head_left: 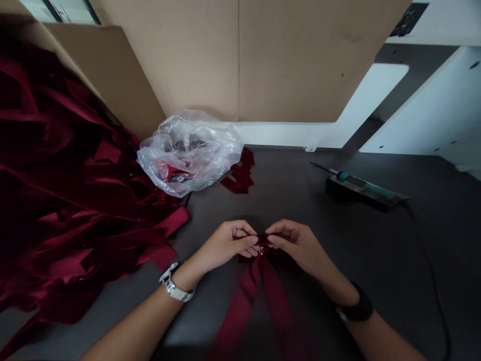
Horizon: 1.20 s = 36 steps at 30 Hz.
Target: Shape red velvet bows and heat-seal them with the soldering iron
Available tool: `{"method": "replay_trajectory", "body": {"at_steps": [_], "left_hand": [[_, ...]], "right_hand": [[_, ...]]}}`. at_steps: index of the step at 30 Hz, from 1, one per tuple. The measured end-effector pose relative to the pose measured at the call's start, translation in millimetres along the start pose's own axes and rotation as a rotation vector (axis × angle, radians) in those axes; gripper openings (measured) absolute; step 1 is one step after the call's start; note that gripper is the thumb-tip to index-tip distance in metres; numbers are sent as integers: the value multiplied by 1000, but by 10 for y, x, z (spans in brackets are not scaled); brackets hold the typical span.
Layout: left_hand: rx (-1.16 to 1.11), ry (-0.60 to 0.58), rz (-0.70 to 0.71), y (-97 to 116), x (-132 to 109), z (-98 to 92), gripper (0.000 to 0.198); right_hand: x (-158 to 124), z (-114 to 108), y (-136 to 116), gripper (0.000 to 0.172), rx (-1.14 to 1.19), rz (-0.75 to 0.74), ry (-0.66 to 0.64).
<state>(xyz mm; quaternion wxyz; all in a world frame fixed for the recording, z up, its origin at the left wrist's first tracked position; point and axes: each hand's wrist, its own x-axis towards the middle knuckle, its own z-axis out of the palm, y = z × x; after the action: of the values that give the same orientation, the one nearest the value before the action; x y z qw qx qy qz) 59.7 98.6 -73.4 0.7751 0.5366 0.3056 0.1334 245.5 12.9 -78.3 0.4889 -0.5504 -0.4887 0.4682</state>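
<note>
Between my two hands a short strip of dark red velvet ribbon (pixel 263 239) is stretched sideways. My left hand (pixel 229 241) pinches its left end between thumb and fingers, and my right hand (pixel 295 243) pinches the right end. Just below the strip is a dark red ribbon bow (pixel 250 291) with a small gold-coloured piece (pixel 262 250) at its middle. Two long tails run from it toward me over the dark tabletop. The bow's loops are partly hidden under my hands.
A large heap of dark red ribbons (pixel 75 200) fills the left side. A clear plastic bag (pixel 191 150) and short velvet pieces (pixel 242 173) lie ahead. At right, a soldering-iron-like tool (pixel 361 185) rests on a black block, its cable trailing forward. Cardboard (pixel 285 60) stands behind.
</note>
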Motion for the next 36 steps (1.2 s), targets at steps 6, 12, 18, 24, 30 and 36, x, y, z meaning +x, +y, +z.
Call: {"method": "replay_trajectory", "body": {"at_steps": [6, 12, 18, 24, 30, 36], "left_hand": [[-1, 24, 18, 3, 7, -29, 36], [14, 97, 38, 9, 15, -37, 34], [150, 116, 107, 16, -15, 30, 23], [270, 68, 165, 13, -76, 140, 13], [151, 52, 95, 101, -66, 45, 21], [373, 78, 227, 50, -68, -7, 21]], "right_hand": [[-2, -12, -27, 14, -25, -18, 18], [3, -31, -9, 15, -51, -6, 19], [-26, -33, -73, 27, -192, -68, -94], [-80, 119, -89, 15, -79, 60, -222], [-36, 16, -125, 28, 41, 224, -262], [-27, -52, -199, 37, 60, 255, -250]]}}
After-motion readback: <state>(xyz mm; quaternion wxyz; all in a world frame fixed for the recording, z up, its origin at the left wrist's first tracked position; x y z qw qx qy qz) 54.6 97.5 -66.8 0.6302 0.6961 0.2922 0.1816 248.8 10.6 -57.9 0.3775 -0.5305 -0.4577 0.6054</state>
